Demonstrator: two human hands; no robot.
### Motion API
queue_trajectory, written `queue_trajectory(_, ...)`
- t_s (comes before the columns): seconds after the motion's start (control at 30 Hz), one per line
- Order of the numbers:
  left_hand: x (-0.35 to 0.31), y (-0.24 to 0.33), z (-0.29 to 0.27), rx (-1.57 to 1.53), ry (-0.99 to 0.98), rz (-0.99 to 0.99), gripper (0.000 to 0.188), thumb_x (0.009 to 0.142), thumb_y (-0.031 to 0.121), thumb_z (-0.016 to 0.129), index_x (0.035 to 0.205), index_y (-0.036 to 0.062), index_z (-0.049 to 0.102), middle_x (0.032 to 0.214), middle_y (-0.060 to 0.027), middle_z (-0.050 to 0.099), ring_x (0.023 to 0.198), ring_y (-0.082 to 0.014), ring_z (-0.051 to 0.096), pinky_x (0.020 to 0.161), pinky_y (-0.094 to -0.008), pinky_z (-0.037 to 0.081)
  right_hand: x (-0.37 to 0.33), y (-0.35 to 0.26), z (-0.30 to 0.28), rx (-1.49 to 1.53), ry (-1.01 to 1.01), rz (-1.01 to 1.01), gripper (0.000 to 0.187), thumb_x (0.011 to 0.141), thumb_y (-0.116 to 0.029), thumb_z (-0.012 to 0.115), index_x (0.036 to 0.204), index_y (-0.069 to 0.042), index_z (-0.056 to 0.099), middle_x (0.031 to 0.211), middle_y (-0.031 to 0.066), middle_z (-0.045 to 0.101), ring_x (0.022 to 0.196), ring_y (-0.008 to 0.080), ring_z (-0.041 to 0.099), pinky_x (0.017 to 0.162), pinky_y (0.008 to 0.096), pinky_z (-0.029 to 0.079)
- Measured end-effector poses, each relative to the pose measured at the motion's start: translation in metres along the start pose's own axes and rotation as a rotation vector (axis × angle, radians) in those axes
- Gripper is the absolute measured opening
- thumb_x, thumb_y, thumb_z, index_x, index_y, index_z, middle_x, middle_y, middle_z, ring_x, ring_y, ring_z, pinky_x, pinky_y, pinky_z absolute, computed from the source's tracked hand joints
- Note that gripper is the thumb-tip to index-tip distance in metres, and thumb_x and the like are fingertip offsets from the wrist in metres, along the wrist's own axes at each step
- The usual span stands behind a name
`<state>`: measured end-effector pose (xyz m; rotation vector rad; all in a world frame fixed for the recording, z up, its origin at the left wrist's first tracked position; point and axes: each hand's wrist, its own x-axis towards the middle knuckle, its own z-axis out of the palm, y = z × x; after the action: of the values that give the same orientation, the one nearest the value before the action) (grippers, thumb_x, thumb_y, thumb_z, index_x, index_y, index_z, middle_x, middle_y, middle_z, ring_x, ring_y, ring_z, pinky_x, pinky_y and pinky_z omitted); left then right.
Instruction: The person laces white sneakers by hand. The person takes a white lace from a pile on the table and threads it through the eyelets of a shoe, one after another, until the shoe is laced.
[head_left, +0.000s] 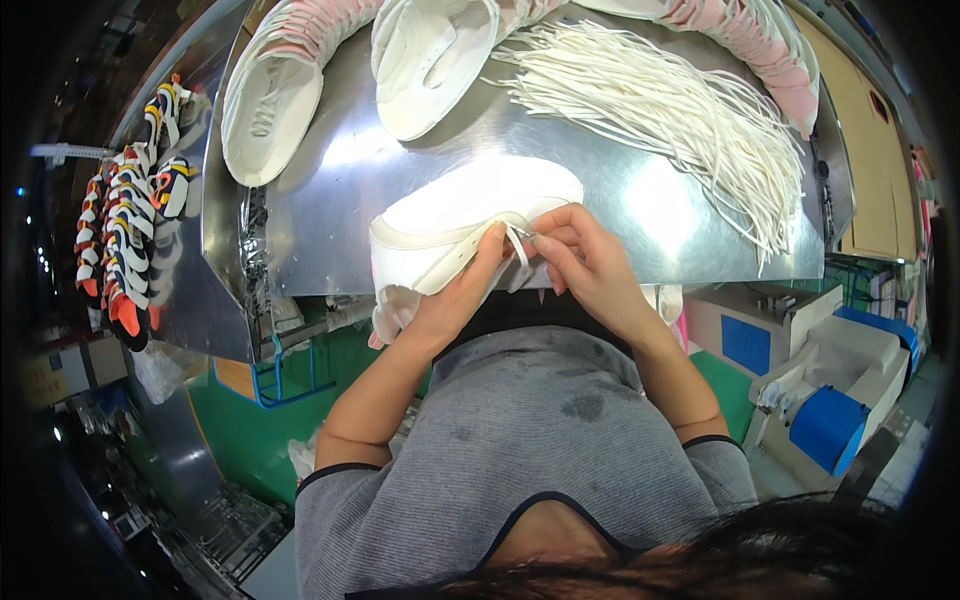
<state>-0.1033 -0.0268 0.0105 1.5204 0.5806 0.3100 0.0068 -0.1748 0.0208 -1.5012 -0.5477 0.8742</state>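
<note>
A white shoe upper (pixel 480 195) lies at the near edge of the metal table, in front of my body. My left hand (pixel 462 290) is closed on its near side, with the thumb pressed on the eyelet strip. From the eyelets hangs a short loop of white shoelace (pixel 519 248). My right hand (pixel 592 268) pinches at the lace beside the eyelets. A small metallic glint shows at those fingertips, too small to name.
Rows of nested white and pink shoe uppers (pixel 270 115) stand along the table's far side. A bundle of white laces (pixel 660 110) lies far right. Multicoloured shoes (pixel 128 230) sit at left. A grey and blue machine (pixel 825 410) stands at right.
</note>
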Motion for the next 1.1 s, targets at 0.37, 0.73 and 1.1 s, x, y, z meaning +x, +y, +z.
queue_trajectory(0.37, -0.007, 0.005, 0.002, 0.908, -0.070, 0.697, 0.017, 0.093, 0.009, 0.063, 0.107, 0.0024, 0.071, 0.089, -0.0117, 0.071, 0.077, -0.0258, 0.069, 0.070, -0.0361, 0.054, 0.007, 0.015, 0.002, -0.481, 0.048, -0.250, 0.014, 0.095, -0.011, 0.061, 0.099, 0.001, 0.056, 0.078, 0.0146, 0.069, 0.063, 0.0274, 0.066, 0.058, 0.0367, 0.051)
queue_trajectory(0.73, 0.002, -0.007, -0.026, -0.199, -0.237, -0.411, 0.033, 0.097, 0.023, 0.066, 0.120, -0.0002, 0.067, 0.119, -0.0115, 0.070, 0.106, -0.0211, 0.066, 0.093, -0.0328, 0.051, 0.015, 0.025, -0.058, -0.029, 0.270, -0.133, 0.038, 0.085, -0.022, 0.079, 0.114, -0.003, 0.063, 0.090, 0.0045, 0.069, 0.080, 0.0086, 0.062, 0.065, 0.0255, 0.050)
queue_trajectory(1.1, 0.022, 0.012, -0.042, 0.490, -0.195, -0.027, 0.028, 0.095, 0.015, 0.063, 0.119, 0.0001, 0.065, 0.115, -0.0171, 0.070, 0.110, -0.0308, 0.065, 0.097, -0.0384, 0.049, 0.043, 0.024, -0.027, 0.244, 0.338, -0.009, 0.034, 0.087, -0.016, 0.077, 0.113, 0.000, 0.062, 0.093, 0.0020, 0.066, 0.080, 0.0052, 0.058, 0.068, 0.0196, 0.044)
